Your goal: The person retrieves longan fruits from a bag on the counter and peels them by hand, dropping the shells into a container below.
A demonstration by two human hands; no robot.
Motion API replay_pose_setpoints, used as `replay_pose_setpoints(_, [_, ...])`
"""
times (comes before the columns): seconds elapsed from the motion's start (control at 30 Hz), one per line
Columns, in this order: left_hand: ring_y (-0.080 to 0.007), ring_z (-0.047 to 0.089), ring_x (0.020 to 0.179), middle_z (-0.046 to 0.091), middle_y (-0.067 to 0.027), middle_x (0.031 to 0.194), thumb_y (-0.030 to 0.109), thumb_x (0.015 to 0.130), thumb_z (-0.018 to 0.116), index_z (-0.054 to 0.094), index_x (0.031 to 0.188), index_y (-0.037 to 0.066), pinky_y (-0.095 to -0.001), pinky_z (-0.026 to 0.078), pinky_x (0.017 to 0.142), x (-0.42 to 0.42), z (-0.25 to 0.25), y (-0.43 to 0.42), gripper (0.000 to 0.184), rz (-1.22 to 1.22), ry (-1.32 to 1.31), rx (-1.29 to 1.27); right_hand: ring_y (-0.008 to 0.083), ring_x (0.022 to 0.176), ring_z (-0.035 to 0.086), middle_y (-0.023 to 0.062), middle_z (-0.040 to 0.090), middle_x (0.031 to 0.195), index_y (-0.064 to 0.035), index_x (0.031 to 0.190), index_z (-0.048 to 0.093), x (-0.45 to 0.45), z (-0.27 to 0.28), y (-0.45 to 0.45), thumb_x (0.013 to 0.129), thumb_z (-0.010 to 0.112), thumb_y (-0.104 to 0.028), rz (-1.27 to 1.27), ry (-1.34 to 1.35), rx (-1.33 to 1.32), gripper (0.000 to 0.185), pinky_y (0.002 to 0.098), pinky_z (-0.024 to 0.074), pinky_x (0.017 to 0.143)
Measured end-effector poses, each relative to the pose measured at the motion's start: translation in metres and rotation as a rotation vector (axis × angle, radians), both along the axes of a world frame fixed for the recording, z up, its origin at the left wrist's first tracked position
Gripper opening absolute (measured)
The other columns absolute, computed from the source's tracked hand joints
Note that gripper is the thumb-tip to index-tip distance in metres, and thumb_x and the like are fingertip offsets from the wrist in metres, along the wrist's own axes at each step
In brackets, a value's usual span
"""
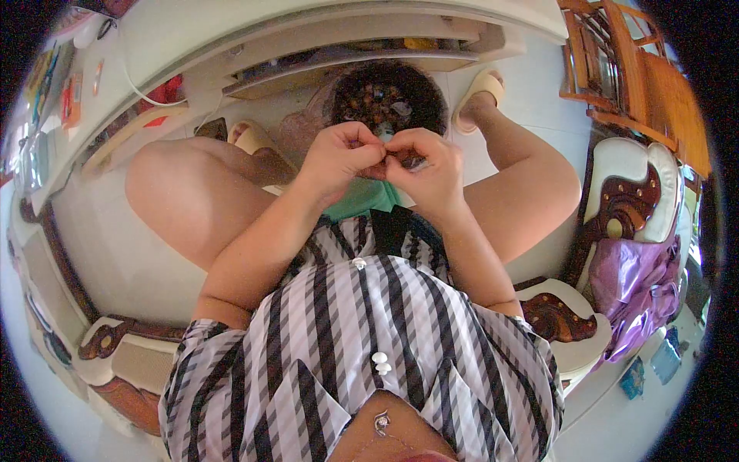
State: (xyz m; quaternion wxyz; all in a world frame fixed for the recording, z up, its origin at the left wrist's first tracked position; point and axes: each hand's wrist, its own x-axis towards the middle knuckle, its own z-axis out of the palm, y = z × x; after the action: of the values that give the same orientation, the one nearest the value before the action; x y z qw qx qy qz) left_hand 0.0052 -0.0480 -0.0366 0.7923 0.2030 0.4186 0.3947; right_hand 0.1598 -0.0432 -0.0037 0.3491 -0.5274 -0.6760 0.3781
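Observation:
My left hand and my right hand meet in front of my lap. The thumb and index finger of each are pinched together, and the fingertips nearly touch. Between them is something small and dark, too small to name. Just beyond the hands stands a round dark container holding many small brown pieces, with a few paler bits among them. Below my hands a green thing shows between my legs; the hands hide part of it.
A pale table with an open shelf curves across the far side. Wooden chairs stand at the far right. Purple shiny cloth lies on a carved seat at my right. A white cord hangs at the left.

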Motion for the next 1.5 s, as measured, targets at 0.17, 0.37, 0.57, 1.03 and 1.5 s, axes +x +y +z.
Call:
replay_pose_setpoints(0.17, [-0.0161,0.059,0.065,0.058,-0.0068,0.071,0.002,0.072,0.061,0.054,0.077,0.0,-0.0286,0.051,0.06,0.001,0.001,-0.002,0.009,0.036,-0.07,-0.034,0.0146,0.068,0.06,0.0074,0.062,0.074,-0.0014,0.077,0.06,0.003,-0.003,-0.002,0.064,0.065,-0.003,-0.061,0.225,-0.259,0.014,0.0256,0.0484,0.061])
replay_pose_setpoints(0.37, [-0.0158,0.06,0.069,0.061,-0.0067,0.077,0.005,0.074,0.061,0.057,0.089,0.001,-0.0281,0.051,0.064,0.007,0.021,0.001,0.016,0.139,-0.091,0.041,0.0106,0.072,0.058,0.0051,0.061,0.078,0.0004,0.084,0.057,0.004,-0.005,0.004,0.069,0.063,0.0,-0.121,0.522,-0.387,0.016,0.0227,0.0486,0.064])
replay_pose_setpoints(0.57, [-0.0145,0.06,0.068,0.06,-0.0076,0.077,0.0,0.075,0.059,0.056,0.085,-0.001,-0.0274,0.051,0.063,-0.001,0.014,0.002,0.011,-0.015,0.087,0.177,0.0091,0.07,0.057,0.0043,0.06,0.079,0.0,0.083,0.057,0.005,-0.002,0.003,0.069,0.062,0.0,-0.076,0.514,-0.444,0.015,0.0226,0.0476,0.064])
replay_pose_setpoints(1.03, [-0.0191,0.06,0.063,0.061,-0.0106,0.077,0.007,0.081,0.05,0.055,0.086,0.002,-0.0302,0.052,0.059,-0.004,0.009,0.006,0.009,-0.022,-0.414,-0.141,0.0148,0.065,0.058,0.0057,0.057,0.074,-0.0018,0.087,0.056,0.01,-0.013,0.013,0.077,0.05,-0.006,-0.083,1.106,-0.926,0.012,0.0251,0.0494,0.059])
replay_pose_setpoints(1.5, [-0.026,0.056,0.094,0.057,-0.0146,0.1,0.02,0.089,0.038,0.051,0.104,-0.002,-0.0349,0.046,0.081,0.001,0.013,0.012,0.03,0.149,-0.458,-0.15,0.0192,0.087,0.054,0.0087,0.057,0.092,-0.0028,0.088,0.062,0.012,-0.018,0.019,0.075,0.057,-0.006,-0.213,0.18,-0.03,0.014,0.0295,0.0454,0.072])
